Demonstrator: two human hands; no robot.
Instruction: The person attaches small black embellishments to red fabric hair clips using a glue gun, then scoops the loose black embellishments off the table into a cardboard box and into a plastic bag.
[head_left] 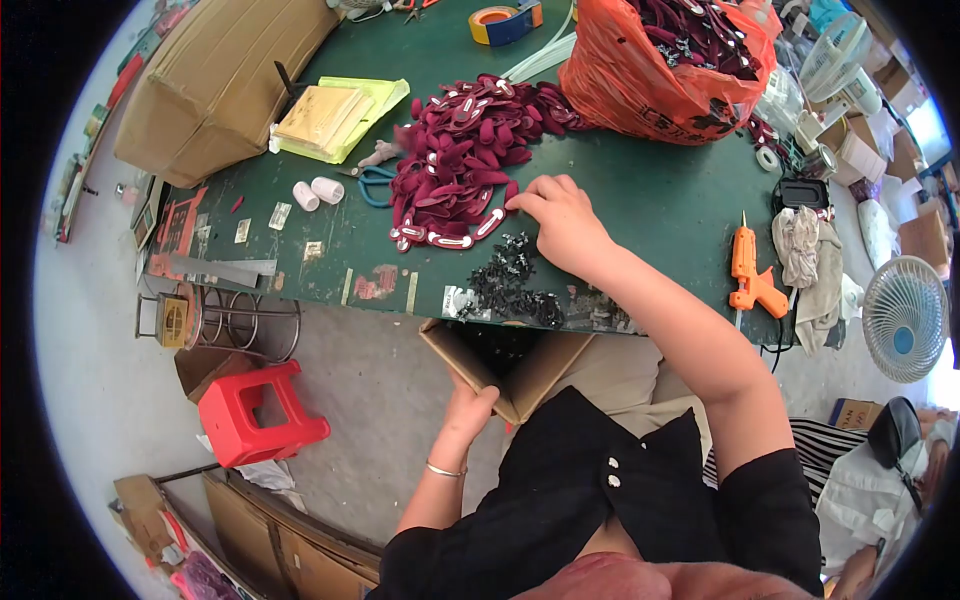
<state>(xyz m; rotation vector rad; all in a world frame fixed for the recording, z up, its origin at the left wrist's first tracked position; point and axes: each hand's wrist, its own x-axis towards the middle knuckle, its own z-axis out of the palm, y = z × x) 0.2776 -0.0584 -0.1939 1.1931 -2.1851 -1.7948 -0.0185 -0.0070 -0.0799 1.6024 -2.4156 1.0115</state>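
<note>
My left hand (470,408) grips the edge of an open cardboard box (546,378) below the table's front edge, its inside dark. Over the green table, my right hand (562,215) has its thumb and index finger closed on the end of a maroon piece at the right side of a heap of maroon fabric clips (455,165). Some clips at the heap's front edge show pale metal undersides. Just in front of the heap and near my right hand lies a small pile of black bits (510,285).
A red plastic bag (660,80) full of maroon pieces stands at the back. An orange glue gun (750,270) lies right, blue-handled scissors (375,186) left of the heap. A red stool (262,412) is on the floor; another person's arm (935,470) shows far right.
</note>
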